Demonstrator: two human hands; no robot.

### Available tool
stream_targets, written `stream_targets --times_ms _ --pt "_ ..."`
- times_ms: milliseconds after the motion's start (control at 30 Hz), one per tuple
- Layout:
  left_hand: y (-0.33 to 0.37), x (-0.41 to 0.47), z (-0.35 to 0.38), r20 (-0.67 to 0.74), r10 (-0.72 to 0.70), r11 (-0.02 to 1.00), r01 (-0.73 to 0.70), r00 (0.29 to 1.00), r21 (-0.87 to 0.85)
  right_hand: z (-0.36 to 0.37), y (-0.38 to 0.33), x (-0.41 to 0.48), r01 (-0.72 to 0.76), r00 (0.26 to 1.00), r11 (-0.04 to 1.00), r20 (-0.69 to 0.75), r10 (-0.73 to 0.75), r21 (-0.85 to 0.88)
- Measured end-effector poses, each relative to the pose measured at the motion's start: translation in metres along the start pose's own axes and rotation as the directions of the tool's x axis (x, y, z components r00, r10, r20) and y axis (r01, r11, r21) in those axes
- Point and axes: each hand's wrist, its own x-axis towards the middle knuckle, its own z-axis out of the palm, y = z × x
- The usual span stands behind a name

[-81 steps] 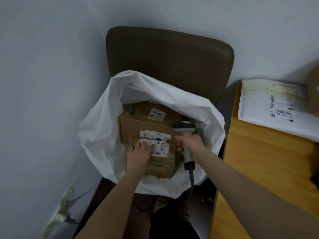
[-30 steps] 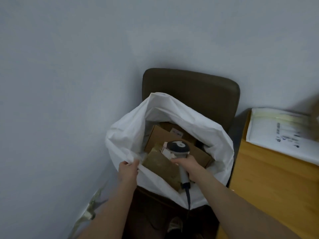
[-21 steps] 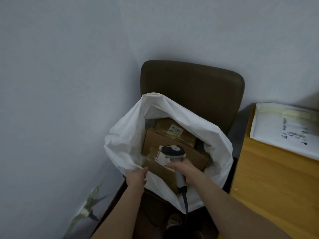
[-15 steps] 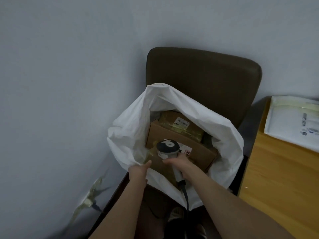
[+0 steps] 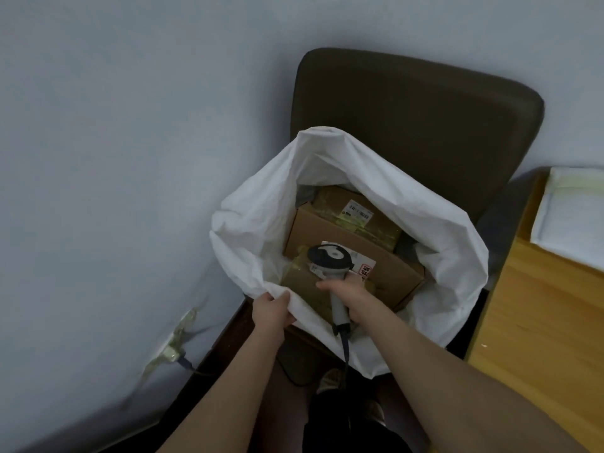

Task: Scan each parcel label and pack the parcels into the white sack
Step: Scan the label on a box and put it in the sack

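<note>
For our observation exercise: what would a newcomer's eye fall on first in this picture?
The open white sack, in front of a dark brown chair back, fills the middle, with labelled cardboard parcels packed inside. Over them the right hand holds a corded barcode scanner in its grip, while the left hand holds the sack's near rim.

one head-worn wide-angle camera looks forward and steeply down, close above the open mouth of the white sack (image 5: 255,223), brown chair (image 5: 425,119) behind, table (image 5: 539,322) edge at right.
</note>
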Motion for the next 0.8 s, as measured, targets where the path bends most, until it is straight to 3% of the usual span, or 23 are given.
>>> stream_targets --times_ms 200,367,467,567,700,800 --pt "0.042 -0.051 -0.029 0.195 0.199 0.975 -0.214 0.96 0.061 0.004 -0.025 -0.005 0.041 0.999 0.999 0.011 -0.04 -0.004" --pt "0.079 -0.091 -0.037 0.371 0.285 0.958 -0.28 0.884 -0.068 -0.001 -0.057 -0.026 0.021 1.0 1.0 -0.008 -0.021 -0.004" --pt "0.083 -0.098 -0.04 0.275 0.275 0.961 -0.255 0.921 -0.107 -0.013 -0.073 -0.042 0.037 0.999 0.999 0.008 -0.037 -0.006" --pt "0.082 -0.093 -0.041 0.092 0.208 0.975 -0.214 0.974 0.063 -0.035 -0.08 -0.059 0.024 0.999 0.998 -0.028 -0.022 0.062" --pt "0.12 -0.102 -0.027 0.168 0.343 0.938 -0.327 0.924 -0.119 -0.064 -0.073 -0.081 0.019 0.993 0.997 -0.115 -0.009 0.08" --pt "0.125 -0.106 -0.023 0.163 0.249 0.968 -0.252 0.955 -0.006 -0.076 -0.072 -0.098 0.03 0.992 0.991 -0.129 -0.012 0.134"
